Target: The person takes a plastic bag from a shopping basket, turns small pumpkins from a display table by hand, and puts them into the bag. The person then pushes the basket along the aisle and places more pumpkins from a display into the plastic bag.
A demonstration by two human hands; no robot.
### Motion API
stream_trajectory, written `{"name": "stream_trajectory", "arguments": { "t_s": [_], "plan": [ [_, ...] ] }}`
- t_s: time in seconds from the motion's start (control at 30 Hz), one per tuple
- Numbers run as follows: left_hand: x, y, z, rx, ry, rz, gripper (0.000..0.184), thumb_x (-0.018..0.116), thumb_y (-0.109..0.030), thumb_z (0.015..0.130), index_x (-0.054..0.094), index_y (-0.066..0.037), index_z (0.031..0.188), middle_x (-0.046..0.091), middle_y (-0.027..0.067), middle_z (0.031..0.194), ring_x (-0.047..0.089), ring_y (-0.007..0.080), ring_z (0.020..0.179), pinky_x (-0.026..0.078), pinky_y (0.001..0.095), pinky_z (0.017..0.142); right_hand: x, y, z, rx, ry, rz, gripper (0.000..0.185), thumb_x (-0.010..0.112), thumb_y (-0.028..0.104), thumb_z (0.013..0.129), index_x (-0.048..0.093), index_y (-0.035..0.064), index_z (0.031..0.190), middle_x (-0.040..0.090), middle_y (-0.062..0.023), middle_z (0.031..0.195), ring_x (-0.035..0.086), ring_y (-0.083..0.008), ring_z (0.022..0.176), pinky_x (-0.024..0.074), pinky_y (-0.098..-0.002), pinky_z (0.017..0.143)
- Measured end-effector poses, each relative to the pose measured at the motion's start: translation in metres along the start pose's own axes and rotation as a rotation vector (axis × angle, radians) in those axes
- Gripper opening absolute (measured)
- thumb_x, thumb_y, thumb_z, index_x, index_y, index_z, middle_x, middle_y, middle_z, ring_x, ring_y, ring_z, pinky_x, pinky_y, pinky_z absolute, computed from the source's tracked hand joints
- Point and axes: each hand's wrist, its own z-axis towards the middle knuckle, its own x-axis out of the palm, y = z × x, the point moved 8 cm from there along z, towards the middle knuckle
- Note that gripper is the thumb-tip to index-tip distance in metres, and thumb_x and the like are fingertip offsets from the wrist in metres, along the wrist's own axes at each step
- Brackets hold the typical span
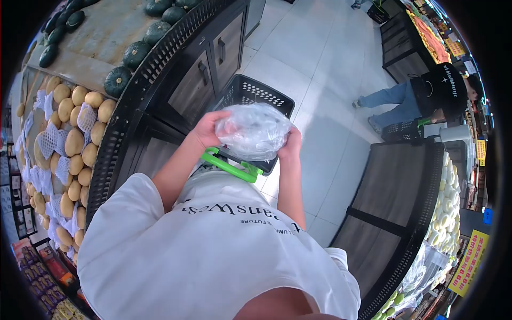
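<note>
A clear, crumpled plastic bag is stretched between my two hands in front of my body. My left hand grips its left side, fingers partly behind the film. On the opposite side, my right hand pinches the bag's edge. Whether anything lies inside the bag, I cannot tell. Directly beneath is a black shopping basket with perforated walls, its inside partly covered by the bag. The basket's green handle lies toward my body, below the bag.
To the left, a produce stand holds yellowish oval fruit, some in foam nets, and dark green squashes. A low wood-panelled display borders the right. Farther off, a person in a black top bends near another basket on the tiled floor.
</note>
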Motion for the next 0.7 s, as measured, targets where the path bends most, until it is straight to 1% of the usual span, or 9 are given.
{"name": "stream_trajectory", "arguments": {
  "t_s": [0.07,0.13,0.17,0.23,0.3,0.33,0.47,0.57,0.7],
  "plan": [
    [0.018,-0.012,-0.003,0.144,0.022,-0.064,0.046,0.054,-0.034,0.087,0.056,0.002,0.116,0.062,0.0149,0.107,0.062,0.0287,0.097,0.039,0.051,0.099,0.009,-0.009,0.015,0.147,0.125,0.242,0.03,0.038,0.013,0.089,0.058,-0.0038,0.105,0.063,-0.0139,0.087,0.063,-0.0252,0.082,0.0537,-0.0387,0.078],
    [0.061,-0.019,0.002,0.24,0.611,-0.272,0.048,0.05,-0.038,0.089,0.056,0.0,0.117,0.063,0.0154,0.106,0.06,0.0306,0.101,0.04,0.0541,0.096,0.006,-0.032,0.032,0.276,0.378,0.348,0.031,0.037,0.014,0.09,0.057,-0.002,0.109,0.063,-0.0148,0.099,0.062,-0.0277,0.091,0.0521,-0.0415,0.083],
    [0.056,-0.023,0.001,0.273,0.65,-0.337,0.05,0.051,-0.041,0.088,0.052,-0.004,0.123,0.057,0.0155,0.116,0.058,0.0307,0.105,0.038,0.0562,0.097,0.011,-0.04,0.03,0.35,0.503,0.399,0.032,0.037,0.014,0.09,0.056,-0.001,0.11,0.062,-0.0152,0.105,0.061,-0.029,0.096,0.0513,-0.0429,0.086],
    [0.064,-0.032,-0.006,0.331,0.735,-0.468,0.059,0.054,-0.045,0.087,0.044,-0.012,0.135,0.044,0.0159,0.136,0.054,0.031,0.112,0.036,0.0603,0.097,0.025,-0.057,0.015,0.319,0.339,0.159,0.032,0.04,0.018,0.092,0.055,-0.0014,0.114,0.063,-0.0142,0.104,0.062,-0.027,0.095,0.0517,-0.0431,0.085],
    [0.082,-0.035,-0.015,0.32,0.611,-0.541,0.067,0.054,-0.049,0.086,0.034,-0.019,0.142,0.029,0.0159,0.148,0.05,0.0332,0.116,0.036,0.0598,0.098,0.025,-0.082,0.012,0.409,0.328,0.031,0.033,0.041,0.019,0.093,0.054,-0.0019,0.115,0.063,-0.0132,0.102,0.062,-0.0259,0.095,0.0518,-0.0431,0.084],
    [0.074,-0.04,-0.016,0.343,0.576,-0.537,0.074,0.057,-0.052,0.084,0.023,-0.028,0.146,0.011,0.0161,0.153,0.044,0.0391,0.121,0.036,0.0604,0.098,0.024,-0.084,0.01,0.344,0.398,-0.13,0.04,0.046,0.025,0.093,0.047,0.0011,0.125,0.058,-0.0122,0.116,0.058,-0.0245,0.104,0.0474,-0.0427,0.089],
    [0.07,-0.062,-0.033,0.392,0.502,-0.369,0.071,0.06,-0.047,0.084,0.028,-0.026,0.144,0.015,0.0198,0.152,0.041,0.0447,0.124,0.037,0.0613,0.097,0.032,-0.062,0.005,0.192,0.246,-0.248,0.06,0.053,0.04,0.09,0.032,0.0111,0.139,0.038,-0.0122,0.139,0.042,-0.025,0.118,0.0366,-0.0407,0.095],
    [0.058,-0.06,-0.037,0.412,0.444,-0.241,0.068,0.061,-0.041,0.085,0.029,-0.025,0.143,0.018,0.0206,0.15,0.04,0.0459,0.125,0.037,0.0608,0.098,0.085,-0.014,-0.028,-0.065,0.416,-0.334,0.06,0.052,0.041,0.09,0.032,0.01,0.138,0.043,-0.0129,0.132,0.043,-0.0249,0.118,0.037,-0.0418,0.095],
    [0.049,-0.034,-0.026,0.313,0.333,-0.02,0.069,0.062,-0.023,0.085,0.027,-0.018,0.144,0.032,0.0189,0.145,0.043,0.0376,0.125,0.04,0.0525,0.1,0.12,-0.025,-0.033,0.063,0.669,-0.341,0.043,0.051,0.033,0.094,0.045,0.0097,0.13,0.055,-0.0088,0.12,0.055,-0.0192,0.107,0.0468,-0.0378,0.089]
  ]
}}
